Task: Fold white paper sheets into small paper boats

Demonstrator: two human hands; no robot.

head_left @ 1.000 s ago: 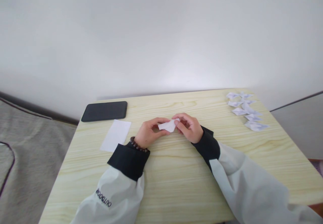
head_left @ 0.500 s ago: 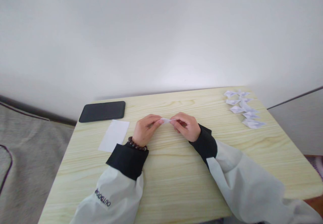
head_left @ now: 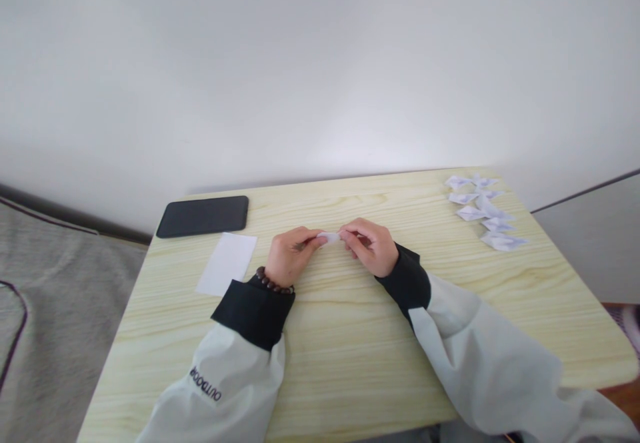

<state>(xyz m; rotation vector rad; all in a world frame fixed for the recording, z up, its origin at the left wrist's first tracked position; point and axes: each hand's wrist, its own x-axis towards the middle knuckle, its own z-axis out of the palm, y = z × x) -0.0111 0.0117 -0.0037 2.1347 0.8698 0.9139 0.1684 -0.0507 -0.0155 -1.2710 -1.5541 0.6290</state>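
Observation:
A small folded piece of white paper (head_left: pixel 329 237) spans the gap between my two hands, above the middle of the table. My left hand (head_left: pixel 291 252) pinches its left end between thumb and fingers. At the other end, the thumb and fingertips of my right hand (head_left: pixel 369 244) are closed on the paper. The fingertips hide both ends, so the exact folds cannot be made out. A flat sheet of white paper (head_left: pixel 227 263) lies just left of my left wrist, its lower corner close to the black cuff.
A black phone (head_left: pixel 203 216) lies at the back left of the wooden table (head_left: pixel 350 363). Several folded white paper shapes (head_left: pixel 484 210) sit in two rough rows at the back right. Behind the table rises a white wall (head_left: pixel 320 70). Grey fabric (head_left: pixel 65 323) is at the left.
My right fingers have shifted slightly on the paper's right end, and the paper is turned a little. Both hands stay in nearly the same place.

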